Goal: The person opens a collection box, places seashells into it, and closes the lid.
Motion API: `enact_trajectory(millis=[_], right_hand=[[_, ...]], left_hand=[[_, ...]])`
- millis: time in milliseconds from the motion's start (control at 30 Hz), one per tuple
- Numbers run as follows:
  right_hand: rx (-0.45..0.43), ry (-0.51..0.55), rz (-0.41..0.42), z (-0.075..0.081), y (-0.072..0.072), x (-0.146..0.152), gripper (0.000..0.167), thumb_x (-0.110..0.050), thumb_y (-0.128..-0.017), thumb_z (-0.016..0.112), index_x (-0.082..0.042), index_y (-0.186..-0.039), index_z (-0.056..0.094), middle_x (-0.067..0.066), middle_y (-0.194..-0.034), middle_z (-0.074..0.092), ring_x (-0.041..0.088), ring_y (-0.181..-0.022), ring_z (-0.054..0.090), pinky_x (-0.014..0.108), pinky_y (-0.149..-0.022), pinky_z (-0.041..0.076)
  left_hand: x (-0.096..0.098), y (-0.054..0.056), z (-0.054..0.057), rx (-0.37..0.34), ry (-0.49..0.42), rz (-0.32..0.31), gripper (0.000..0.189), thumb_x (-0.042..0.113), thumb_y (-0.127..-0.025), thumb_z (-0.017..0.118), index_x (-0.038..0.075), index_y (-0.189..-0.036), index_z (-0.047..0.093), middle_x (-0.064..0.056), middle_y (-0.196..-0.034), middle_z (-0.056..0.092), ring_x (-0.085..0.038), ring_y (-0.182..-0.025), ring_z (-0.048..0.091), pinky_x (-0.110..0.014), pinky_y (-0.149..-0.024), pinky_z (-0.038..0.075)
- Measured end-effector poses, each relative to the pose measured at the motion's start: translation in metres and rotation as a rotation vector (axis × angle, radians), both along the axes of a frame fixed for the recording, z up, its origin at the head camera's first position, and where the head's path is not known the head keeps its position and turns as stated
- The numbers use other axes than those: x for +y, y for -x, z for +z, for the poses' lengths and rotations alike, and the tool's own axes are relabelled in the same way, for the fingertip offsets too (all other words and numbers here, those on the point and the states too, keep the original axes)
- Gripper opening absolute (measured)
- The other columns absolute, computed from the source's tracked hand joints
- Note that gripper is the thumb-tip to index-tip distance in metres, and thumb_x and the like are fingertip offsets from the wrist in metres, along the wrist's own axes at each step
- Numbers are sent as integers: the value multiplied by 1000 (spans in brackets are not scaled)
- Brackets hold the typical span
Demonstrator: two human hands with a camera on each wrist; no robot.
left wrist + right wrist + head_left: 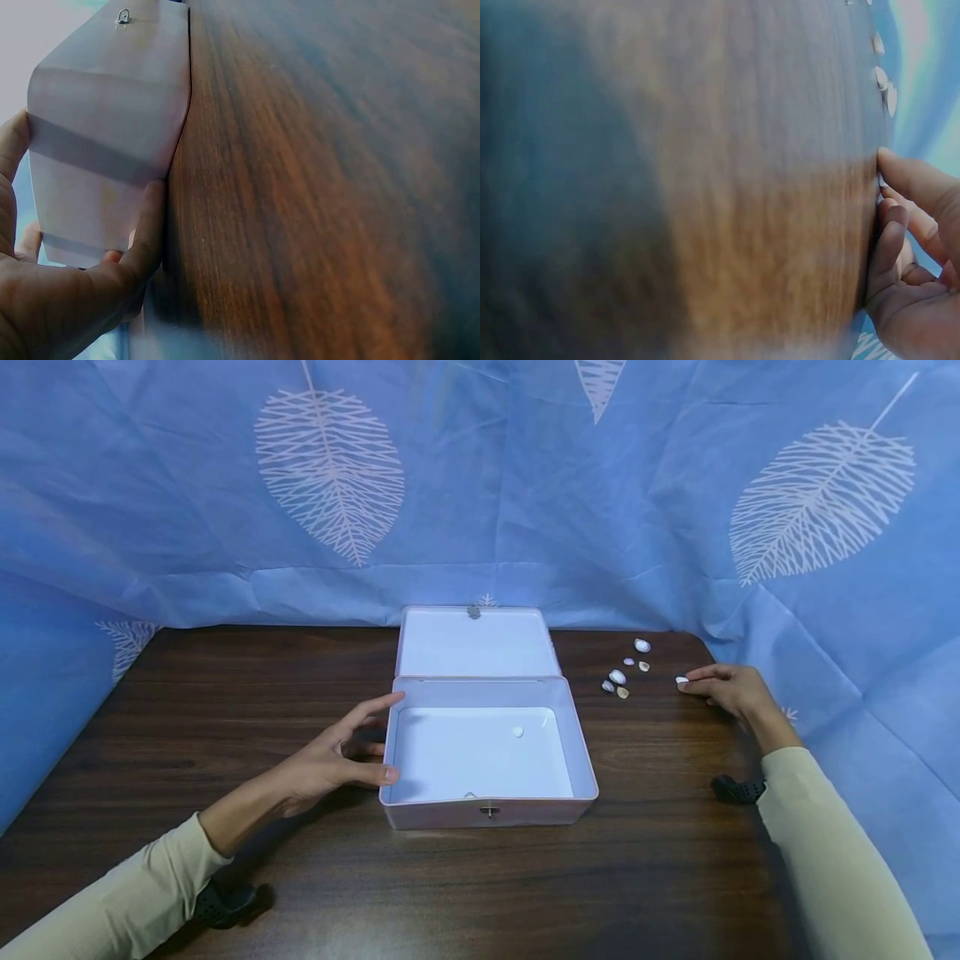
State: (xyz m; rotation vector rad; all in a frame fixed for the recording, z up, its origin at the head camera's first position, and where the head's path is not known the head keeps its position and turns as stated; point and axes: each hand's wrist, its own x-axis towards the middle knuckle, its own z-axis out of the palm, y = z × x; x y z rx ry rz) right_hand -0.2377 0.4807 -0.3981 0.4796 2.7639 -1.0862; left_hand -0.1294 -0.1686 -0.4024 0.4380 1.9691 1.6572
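Left hand at box rim; tabletop room rightward; shell in right hand

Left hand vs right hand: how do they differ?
Left hand spreads its fingers; right hand pinches.
Left hand touches the box; right hand holds a small white piece beyond the box's right side.
Shared: both are bare, below pale sleeves.

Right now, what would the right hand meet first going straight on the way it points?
Likely the loose shells right of the open box; which one first is unclear.
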Motion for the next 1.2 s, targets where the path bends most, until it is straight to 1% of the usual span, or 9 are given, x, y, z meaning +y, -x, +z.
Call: enact_trajectory(millis=[67,133,333,500,667,833,1033,1133,1200], right_hand=[[2,-5,11,1,-1,-1,34,-46,-101,86,-18,-120,83,-18,-95,63,10,-87,62,29,-74,57],[0,-20,21,2,-2,-1,40,-47,-101,85,-13,-122,82,-18,-94,64,11,-88,60,29,-75,55],[28,-53,73,2,-4,-2,39,-45,-103,84,-9,-117,79,-21,-86,66,7,-86,59,25,-74,53],[76,-21,112,2,-7,-3,40,-36,-104,84,-1,-121,72,-24,-82,68,1,-80,61,24,-72,55],[111,27,111,3,-10,-4,38,-31,-105,83,2,-121,71,-25,-79,71,0,-75,66,24,-69,60],[126,94,95,3,-12,-6,29,-25,-106,82,1,-117,73,-25,-79,75,-2,-75,70,23,-70,63],[159,258,58,3,-13,-10,16,-14,-105,80,-1,-113,74,-23,-79,78,-4,-76,75,21,-74,66],[165,290,37,3,-16,-13,8,-14,-106,80,-9,-110,77,-22,-81,79,-3,-77,77,21,-76,66],[161,291,27,3,-17,-15,7,-19,-106,81,-14,-110,78,-23,-82,79,-3,-79,78,21,-78,66]], left_hand=[[0,0,0,3,3,0,108,27,-99,90,37,-181,22,-24,-183,7,-66,-159,33,-59,-113,57],[0,0,0,1,6,1,107,27,-99,90,37,-181,22,-24,-183,6,-66,-159,32,-59,-113,57],[0,1,0,-5,11,2,108,27,-99,90,37,-181,21,-22,-184,5,-65,-159,33,-59,-113,56],[0,0,0,-13,14,6,108,27,-99,90,38,-181,21,-22,-184,6,-65,-159,33,-58,-112,57],[0,0,1,-20,13,8,108,27,-99,90,39,-181,21,-21,-183,6,-64,-159,33,-57,-112,57],[0,0,0,-13,14,3,108,26,-99,90,39,-181,21,-21,-183,6,-64,-159,33,-56,-111,57],[0,0,0,-5,17,2,107,26,-99,90,39,-181,22,-22,-183,8,-64,-159,33,-57,-112,57],[0,0,0,0,10,2,107,26,-99,90,37,-181,22,-23,-183,9,-64,-159,34,-57,-112,57],[0,0,0,3,4,1,108,25,-99,90,36,-181,21,-23,-183,9,-64,-158,35,-57,-112,57]])
